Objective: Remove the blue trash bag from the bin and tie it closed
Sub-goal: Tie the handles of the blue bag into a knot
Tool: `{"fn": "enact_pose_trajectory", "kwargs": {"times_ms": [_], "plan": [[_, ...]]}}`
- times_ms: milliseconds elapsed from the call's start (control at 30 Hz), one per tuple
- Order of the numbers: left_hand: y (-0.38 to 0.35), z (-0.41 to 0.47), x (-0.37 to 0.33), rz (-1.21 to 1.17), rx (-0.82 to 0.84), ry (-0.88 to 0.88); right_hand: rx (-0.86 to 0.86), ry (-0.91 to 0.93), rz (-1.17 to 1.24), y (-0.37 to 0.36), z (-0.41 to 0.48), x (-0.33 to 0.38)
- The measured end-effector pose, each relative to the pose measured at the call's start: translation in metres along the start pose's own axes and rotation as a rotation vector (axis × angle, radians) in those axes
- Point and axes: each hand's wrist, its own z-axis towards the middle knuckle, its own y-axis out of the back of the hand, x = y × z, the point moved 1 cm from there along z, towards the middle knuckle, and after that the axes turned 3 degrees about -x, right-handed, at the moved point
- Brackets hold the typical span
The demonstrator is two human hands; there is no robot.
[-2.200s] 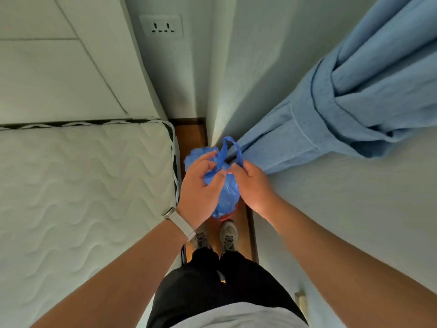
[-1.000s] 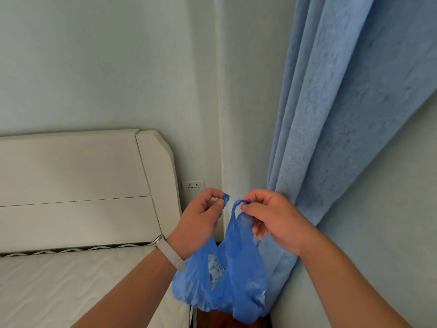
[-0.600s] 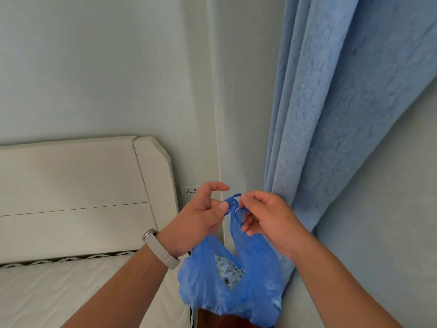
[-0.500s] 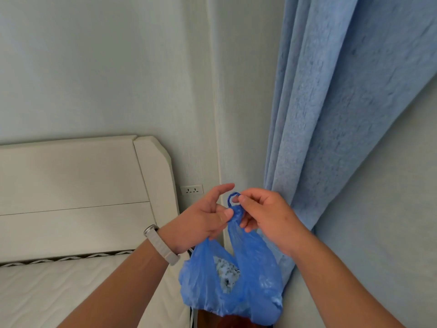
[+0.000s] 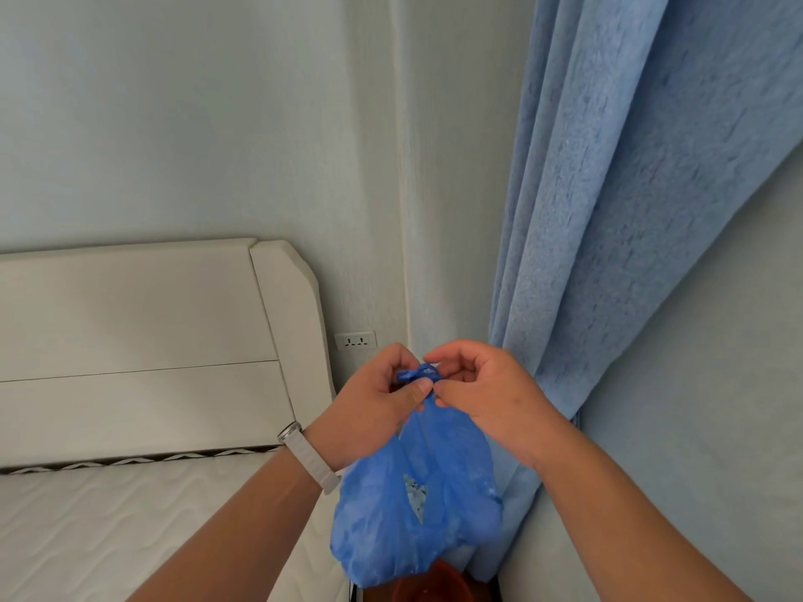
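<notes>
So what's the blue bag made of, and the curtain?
The bag looks like thin, slightly shiny plastic: it crinkles and lets the contents show through. The curtain looks like thick, matte woven cloth, hanging in soft folds with a nubbly texture.

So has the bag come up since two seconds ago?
Yes. The bag was low over the bin by the floor; it now hangs lifted, its top pinched by both hands just below the wall socket.

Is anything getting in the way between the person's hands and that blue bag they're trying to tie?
Nothing visible does. The left hand and right hand both pinch the bunched top of the blue trash bag, which hangs free above the red bin. The blue curtain hangs behind, not between.
</notes>
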Motion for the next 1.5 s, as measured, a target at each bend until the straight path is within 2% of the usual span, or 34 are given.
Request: {"fn": "enact_pose_trajectory", "kwargs": {"times_ms": [133, 233, 333, 467, 533, 600, 700, 833, 1167, 1300, 1400, 1500], "plan": [[0.002, -0.003, -0.006, -0.072, 0.004, -0.002, -0.148, 0.053, -0.294, 0.002, 0.000, 0.002], [0.009, -0.002, -0.003, -0.161, 0.003, 0.052, -0.163, 0.114, -0.458, 0.003, 0.000, 0.003], [0.014, -0.001, -0.002, -0.249, 0.048, 0.113, -0.162, 0.251, -0.588, 0.003, -0.004, 0.008], [0.008, -0.004, -0.012, -0.296, 0.254, 0.081, -0.230, 0.423, -0.560, 0.000, -0.010, 0.022], [0.005, -0.004, -0.017, -0.338, 0.282, 0.059, -0.291, 0.459, -0.465, 0.002, -0.009, 0.023], [0.005, -0.004, -0.021, -0.356, 0.272, 0.051, -0.324, 0.390, -0.259, 0.006, -0.006, 0.018], [0.003, -0.007, -0.025, -0.247, 0.295, -0.001, -0.247, 0.190, 0.040, 0.006, -0.003, 0.005], [0.004, -0.009, -0.028, -0.067, 0.192, -0.042, -0.127, 0.044, 0.156, 0.000, -0.005, -0.009], [0.010, -0.014, -0.022, 0.327, -0.026, -0.147, 0.206, -0.247, 0.195, -0.003, -0.012, -0.010], [0.008, -0.017, -0.023, 0.345, -0.026, -0.251, 0.204, -0.293, 0.160, -0.002, -0.011, -0.008], [0.010, -0.018, -0.025, 0.346, -0.019, -0.245, 0.175, -0.282, 0.136, -0.002, -0.010, -0.007], [0.010, -0.016, -0.025, 0.342, -0.051, -0.222, 0.170, -0.270, 0.211, -0.002, -0.010, -0.007]]}}
